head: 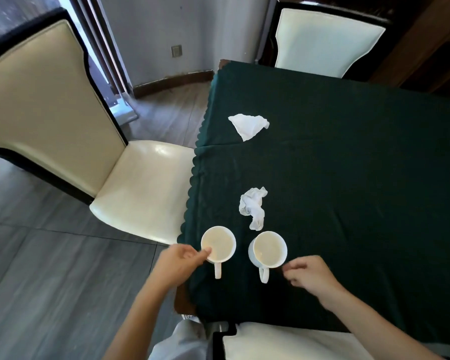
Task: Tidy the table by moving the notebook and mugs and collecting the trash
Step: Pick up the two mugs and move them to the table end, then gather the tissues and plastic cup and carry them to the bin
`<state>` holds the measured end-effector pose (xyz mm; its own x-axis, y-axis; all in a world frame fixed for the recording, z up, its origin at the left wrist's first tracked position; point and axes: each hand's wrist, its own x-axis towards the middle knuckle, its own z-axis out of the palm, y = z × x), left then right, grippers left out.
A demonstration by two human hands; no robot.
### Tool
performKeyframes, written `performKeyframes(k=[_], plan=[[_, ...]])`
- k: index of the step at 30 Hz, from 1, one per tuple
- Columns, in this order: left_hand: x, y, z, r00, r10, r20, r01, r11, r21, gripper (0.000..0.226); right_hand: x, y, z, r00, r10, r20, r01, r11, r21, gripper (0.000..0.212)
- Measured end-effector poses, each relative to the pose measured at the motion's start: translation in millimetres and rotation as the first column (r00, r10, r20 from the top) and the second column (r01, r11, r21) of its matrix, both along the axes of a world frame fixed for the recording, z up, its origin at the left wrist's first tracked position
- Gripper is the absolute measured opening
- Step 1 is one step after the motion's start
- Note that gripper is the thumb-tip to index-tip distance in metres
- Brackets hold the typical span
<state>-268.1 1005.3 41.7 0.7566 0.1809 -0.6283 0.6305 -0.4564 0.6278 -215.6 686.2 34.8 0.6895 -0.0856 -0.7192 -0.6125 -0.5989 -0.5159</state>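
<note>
Two white mugs stand side by side near the front left corner of the dark green tablecloth [348, 178], handles pointing toward me. My left hand [178, 261] touches the rim of the left mug [218, 244] with thumb and fingertip. My right hand [309, 275] hovers just right of the right mug [268, 249], fingers loosely curled, holding nothing. A crumpled white tissue [253, 207] lies just behind the mugs. A flatter, folded white tissue [248, 126] lies farther back near the left edge. No notebook is in view.
A cream chair [140, 193] with a dark frame stands at the table's left side. Another cream chair [325, 40] stands at the far end, and a third chair's back [283, 341] is right below me. Grey wood floor lies to the left.
</note>
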Motion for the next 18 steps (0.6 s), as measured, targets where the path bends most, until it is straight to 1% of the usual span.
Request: performKeyframes(k=[1, 2, 3, 5, 8, 11, 14, 16, 17, 18], plan=[[9.0, 3.8, 6.6, 1.000, 0.015, 0.024, -0.016, 0.999, 0.038, 0.046, 12.5, -5.2, 3.0, 0.996, 0.077, 0.055, -0.071, 0.993, -0.096, 0.020], [19.3, 5.4, 13.0, 0.998, 0.034, 0.060, -0.037, 0.997, 0.065, 0.043, 26.6, -8.5, 6.2, 0.986, 0.134, 0.104, -0.117, 0.981, -0.155, 0.021], [30.3, 5.6, 18.3, 0.994, 0.051, 0.100, -0.059, 0.995, 0.080, 0.039, 41.2, -8.8, 10.6, 0.974, 0.173, 0.149, -0.146, 0.973, -0.177, 0.020], [56.1, -3.0, 27.6, 0.984, 0.049, 0.169, -0.067, 0.993, 0.101, 0.030, 72.2, -5.4, 13.9, 0.946, 0.238, 0.221, -0.205, 0.965, -0.164, 0.022], [95.5, -25.4, 29.3, 0.979, -0.058, 0.196, 0.030, 0.989, 0.143, 0.017, 110.0, 12.3, 6.5, 0.864, 0.400, 0.307, -0.366, 0.916, -0.164, 0.037], [126.8, -54.1, 26.9, 0.976, -0.151, 0.157, 0.122, 0.976, 0.179, 0.024, 132.7, 35.8, -12.7, 0.736, 0.572, 0.362, -0.527, 0.820, -0.224, 0.050], [144.1, -76.1, 24.3, 0.971, -0.214, 0.107, 0.186, 0.958, 0.220, 0.033, 144.8, 57.0, -33.5, 0.641, 0.654, 0.401, -0.609, 0.752, -0.253, 0.067], [151.4, -86.1, 19.9, 0.966, -0.247, 0.077, 0.224, 0.947, 0.231, 0.037, 148.5, 63.0, -44.5, 0.592, 0.729, 0.344, -0.662, 0.683, -0.307, 0.082], [154.6, -89.3, 16.9, 0.963, -0.261, 0.063, 0.240, 0.942, 0.233, 0.040, 149.7, 64.2, -49.4, 0.576, 0.758, 0.306, -0.682, 0.652, -0.332, 0.086], [156.5, -91.4, 13.0, 0.962, -0.268, 0.052, 0.250, 0.941, 0.230, 0.044, 150.7, 64.5, -54.0, 0.560, 0.779, 0.283, -0.692, 0.628, -0.356, 0.083]])
